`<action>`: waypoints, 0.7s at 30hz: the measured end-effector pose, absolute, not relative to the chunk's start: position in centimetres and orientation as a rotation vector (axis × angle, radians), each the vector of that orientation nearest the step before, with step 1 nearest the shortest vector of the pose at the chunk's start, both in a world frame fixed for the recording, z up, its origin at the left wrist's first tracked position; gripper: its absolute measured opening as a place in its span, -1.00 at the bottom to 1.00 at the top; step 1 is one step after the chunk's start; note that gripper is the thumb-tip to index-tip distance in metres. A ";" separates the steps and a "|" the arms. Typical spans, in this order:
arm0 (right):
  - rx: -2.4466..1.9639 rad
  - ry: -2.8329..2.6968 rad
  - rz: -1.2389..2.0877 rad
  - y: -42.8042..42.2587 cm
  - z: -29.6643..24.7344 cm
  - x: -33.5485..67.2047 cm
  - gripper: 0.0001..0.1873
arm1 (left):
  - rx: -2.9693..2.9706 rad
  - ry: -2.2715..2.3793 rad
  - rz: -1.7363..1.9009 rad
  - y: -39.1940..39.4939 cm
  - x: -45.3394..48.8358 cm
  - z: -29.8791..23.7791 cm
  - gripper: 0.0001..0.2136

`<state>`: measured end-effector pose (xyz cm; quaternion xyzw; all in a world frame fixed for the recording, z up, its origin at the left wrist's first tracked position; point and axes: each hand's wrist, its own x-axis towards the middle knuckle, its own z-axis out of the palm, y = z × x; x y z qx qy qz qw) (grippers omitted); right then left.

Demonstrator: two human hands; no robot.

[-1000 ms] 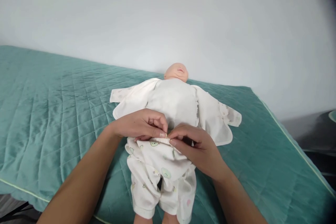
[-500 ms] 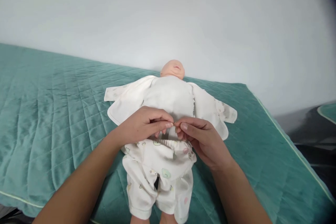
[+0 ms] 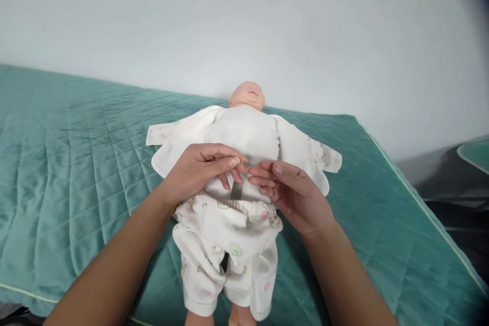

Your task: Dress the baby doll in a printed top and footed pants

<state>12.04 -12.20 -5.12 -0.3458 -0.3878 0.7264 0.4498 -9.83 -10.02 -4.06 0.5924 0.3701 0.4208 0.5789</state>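
A baby doll (image 3: 247, 96) lies on its back on a teal quilted mattress (image 3: 76, 163), head away from me. It wears an open white jacket (image 3: 183, 145) spread to both sides and white patterned trousers (image 3: 229, 237) pulled up to its waist. My left hand (image 3: 196, 170) and my right hand (image 3: 296, 196) hover just above the doll's belly, fingertips almost meeting. The fingers of both are loosely stretched and hold nothing. A dark strip (image 3: 237, 190) shows on the belly below the fingertips.
A plain white wall (image 3: 244, 20) runs behind the mattress. The mattress's right edge (image 3: 420, 204) drops to a dark floor (image 3: 451, 183), where a teal rounded object (image 3: 476, 155) shows at the frame's edge.
Both hands have let go of the trousers' waistband and lifted slightly toward the doll's chest, fingers loosening. The waistband now sits at the doll's waist.
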 end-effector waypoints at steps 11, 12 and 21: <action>-0.748 -1.082 1.799 -12.5 -5.0 11.8 -0.78 | 1.517 1.000 0.855 -10.6 -9.6 -3.5 -0.74; -0.743 -1.084 1.801 -12.5 -4.9 11.7 -0.78 | 1.524 0.992 0.852 -10.6 -9.6 -3.5 -0.75; -0.835 -1.124 1.743 -12.8 -4.5 11.4 -0.80 | 1.587 0.995 0.858 -10.7 -9.3 -3.3 -0.82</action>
